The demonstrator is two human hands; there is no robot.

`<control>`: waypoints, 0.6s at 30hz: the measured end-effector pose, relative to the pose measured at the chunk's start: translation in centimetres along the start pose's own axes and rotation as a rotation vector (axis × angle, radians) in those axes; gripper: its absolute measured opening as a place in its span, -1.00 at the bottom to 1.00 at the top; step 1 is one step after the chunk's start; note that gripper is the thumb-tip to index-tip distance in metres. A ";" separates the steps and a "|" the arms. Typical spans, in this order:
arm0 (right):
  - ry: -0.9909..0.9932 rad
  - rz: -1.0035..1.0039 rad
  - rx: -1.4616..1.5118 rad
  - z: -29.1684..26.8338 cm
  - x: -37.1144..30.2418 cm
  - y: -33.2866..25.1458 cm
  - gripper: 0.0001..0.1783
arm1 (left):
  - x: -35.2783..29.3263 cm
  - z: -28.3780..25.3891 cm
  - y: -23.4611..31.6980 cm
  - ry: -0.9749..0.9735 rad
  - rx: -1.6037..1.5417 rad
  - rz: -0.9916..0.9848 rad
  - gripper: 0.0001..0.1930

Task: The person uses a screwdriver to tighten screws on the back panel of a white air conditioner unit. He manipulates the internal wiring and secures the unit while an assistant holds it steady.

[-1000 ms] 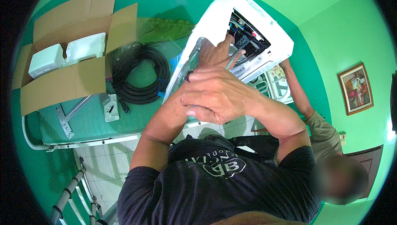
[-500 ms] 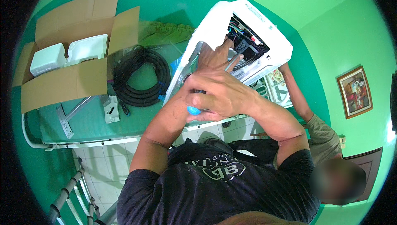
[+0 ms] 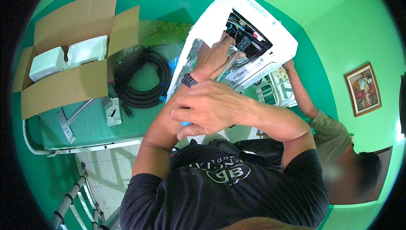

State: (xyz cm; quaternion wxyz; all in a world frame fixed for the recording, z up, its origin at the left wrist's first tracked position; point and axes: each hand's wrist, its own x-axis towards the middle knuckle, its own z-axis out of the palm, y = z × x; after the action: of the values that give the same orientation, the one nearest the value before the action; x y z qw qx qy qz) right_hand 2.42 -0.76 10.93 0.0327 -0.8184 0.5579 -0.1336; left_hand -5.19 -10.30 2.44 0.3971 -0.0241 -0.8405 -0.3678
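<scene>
A white air conditioner indoor unit (image 3: pixel 264 24) stands tilted, its end open on wires and a grey terminal block (image 3: pixel 244 44). My left hand (image 3: pixel 213 58) reaches into this opening, fingers at the wires beside the block. Between its thumb and fingers runs a grey cable (image 3: pixel 227 68). My right hand (image 3: pixel 207 108) crosses over my left forearm, its fingers curled round a tool handle with a blue end (image 3: pixel 185 123). The rest of that tool is hidden. A co-worker's hand (image 3: pixel 288 65) touches the unit's lower right side.
Left on the green surface (image 3: pixel 101 130) lie a black insulated pipe coil (image 3: pixel 122 92), a metal bracket (image 3: pixel 67 126) and a small white plastic piece (image 3: pixel 113 111). An open cardboard box (image 3: pixel 63 101) holds white covers (image 3: pixel 87 50). A metal-railed frame (image 3: pixel 67 198) stands lower left.
My right hand has shifted left and down, off my left wrist, with the blue-ended handle. The unit and my left hand sit slightly further left and up. The co-worker's head has turned.
</scene>
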 end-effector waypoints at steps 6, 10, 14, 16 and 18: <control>-0.015 0.042 -0.079 -0.2 -0.1 0.2 -0.48 | 0.5 -0.3 0.8 -0.017 -0.019 -0.074 -0.51; 0.002 0.035 -0.096 -1.0 -0.6 0.5 -0.51 | 0.7 -0.1 1.1 -0.017 0.002 -0.112 -0.49; 0.024 0.028 -0.086 -1.1 -0.6 0.7 -0.50 | 0.7 0.3 0.6 0.002 -0.007 -0.091 -0.51; 0.022 0.032 -0.081 -1.2 -0.6 0.8 -0.50 | 0.7 0.5 0.5 0.010 -0.018 -0.091 -0.51; 0.033 0.026 -0.069 -1.2 -0.8 0.9 -0.50 | 0.6 0.5 0.6 0.020 -0.010 -0.092 -0.53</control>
State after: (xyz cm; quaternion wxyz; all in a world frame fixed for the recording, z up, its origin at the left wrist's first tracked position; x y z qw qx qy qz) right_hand 1.03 -0.29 11.77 -0.0029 -0.8094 0.5733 -0.1273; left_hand -5.74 -9.70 3.02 0.3878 0.0162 -0.8349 -0.3902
